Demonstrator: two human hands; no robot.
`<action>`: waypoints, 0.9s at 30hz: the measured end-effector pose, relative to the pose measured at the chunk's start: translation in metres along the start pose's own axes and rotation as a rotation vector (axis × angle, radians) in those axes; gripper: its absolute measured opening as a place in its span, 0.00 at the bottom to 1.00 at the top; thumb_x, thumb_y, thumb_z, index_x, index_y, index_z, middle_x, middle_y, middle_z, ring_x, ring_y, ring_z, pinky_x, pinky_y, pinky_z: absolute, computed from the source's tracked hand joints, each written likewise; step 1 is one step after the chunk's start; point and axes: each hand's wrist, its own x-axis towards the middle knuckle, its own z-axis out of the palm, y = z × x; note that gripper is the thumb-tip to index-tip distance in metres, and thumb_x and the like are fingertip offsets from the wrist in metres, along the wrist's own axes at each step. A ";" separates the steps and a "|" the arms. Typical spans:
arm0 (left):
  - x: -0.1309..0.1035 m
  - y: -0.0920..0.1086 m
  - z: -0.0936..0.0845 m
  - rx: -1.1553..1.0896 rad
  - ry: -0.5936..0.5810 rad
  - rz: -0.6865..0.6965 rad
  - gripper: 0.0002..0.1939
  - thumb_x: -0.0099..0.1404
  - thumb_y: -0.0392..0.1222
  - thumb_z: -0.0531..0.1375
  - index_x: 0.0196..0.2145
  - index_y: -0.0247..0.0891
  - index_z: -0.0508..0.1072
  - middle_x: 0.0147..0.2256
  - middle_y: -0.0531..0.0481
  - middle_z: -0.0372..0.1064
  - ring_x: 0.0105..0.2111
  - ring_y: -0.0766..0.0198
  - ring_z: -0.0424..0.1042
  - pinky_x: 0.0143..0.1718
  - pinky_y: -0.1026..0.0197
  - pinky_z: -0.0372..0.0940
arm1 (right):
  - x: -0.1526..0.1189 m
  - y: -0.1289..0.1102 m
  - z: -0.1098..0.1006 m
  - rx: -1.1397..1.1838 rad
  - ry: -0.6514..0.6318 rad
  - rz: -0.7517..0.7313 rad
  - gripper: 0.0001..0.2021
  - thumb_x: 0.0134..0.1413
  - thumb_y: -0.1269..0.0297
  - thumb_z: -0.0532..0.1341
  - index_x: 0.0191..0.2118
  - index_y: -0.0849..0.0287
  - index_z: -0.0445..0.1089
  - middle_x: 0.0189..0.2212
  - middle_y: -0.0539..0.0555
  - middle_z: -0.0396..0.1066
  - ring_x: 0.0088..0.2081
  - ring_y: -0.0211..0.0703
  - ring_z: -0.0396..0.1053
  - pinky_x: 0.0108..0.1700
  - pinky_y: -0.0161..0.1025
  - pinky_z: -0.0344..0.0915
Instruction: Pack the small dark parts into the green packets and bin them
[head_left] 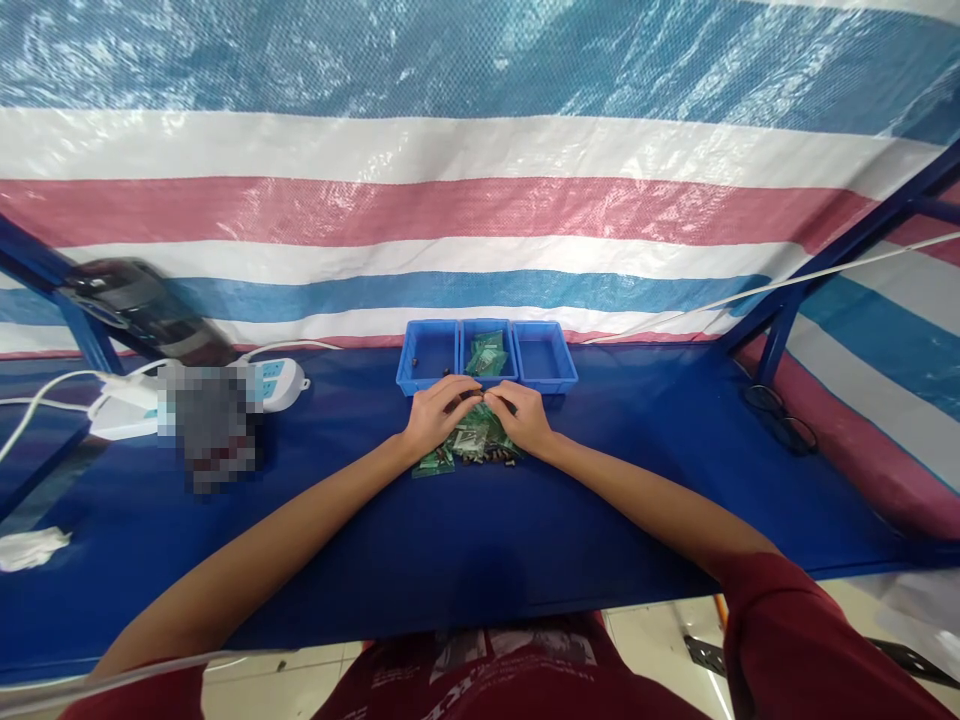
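My left hand (439, 416) and my right hand (520, 416) meet fingertip to fingertip just in front of the blue bins. Both are closed in a pinch. A bit of something dark shows at the fingertips, too small to name. Below them lies a pile of small green clear packets (471, 438), partly hidden by my hands, with small brown pieces (491, 457) heaped along its front edge. The middle blue bin (487, 379) holds more green packets (486, 353). In the left blue bin (406, 372) are a couple of small dark pieces. The right blue bin (546, 350) shows a bare floor.
On the blue table (480, 540), a white power strip (281, 383) with cables stands at the left, beside a blurred-out dark object (216, 425). Behind it leans a dark bottle (150, 305). White tissue (31, 548) lies far left; eyeglasses (780, 418) lie far right. A striped sheet (480, 215) hangs behind.
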 end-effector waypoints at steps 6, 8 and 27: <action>-0.002 0.004 -0.002 0.014 0.067 -0.060 0.11 0.68 0.42 0.54 0.44 0.38 0.72 0.37 0.48 0.75 0.23 0.71 0.70 0.29 0.67 0.67 | 0.001 -0.002 -0.001 0.002 0.010 0.019 0.17 0.64 0.57 0.50 0.31 0.59 0.70 0.25 0.53 0.69 0.27 0.40 0.65 0.33 0.37 0.61; -0.002 0.003 -0.003 0.032 0.071 -0.052 0.10 0.69 0.40 0.53 0.44 0.38 0.72 0.36 0.48 0.74 0.25 0.71 0.71 0.29 0.67 0.66 | 0.000 -0.003 -0.001 0.006 0.011 0.022 0.16 0.64 0.58 0.51 0.31 0.59 0.70 0.26 0.54 0.70 0.28 0.40 0.66 0.33 0.37 0.61; -0.009 -0.012 0.005 -0.010 -0.022 -0.037 0.14 0.72 0.46 0.46 0.45 0.37 0.67 0.23 0.54 0.66 0.21 0.71 0.66 0.23 0.69 0.59 | -0.001 -0.002 0.002 0.028 0.006 0.008 0.11 0.60 0.58 0.56 0.39 0.59 0.71 0.24 0.51 0.67 0.23 0.37 0.62 0.29 0.35 0.62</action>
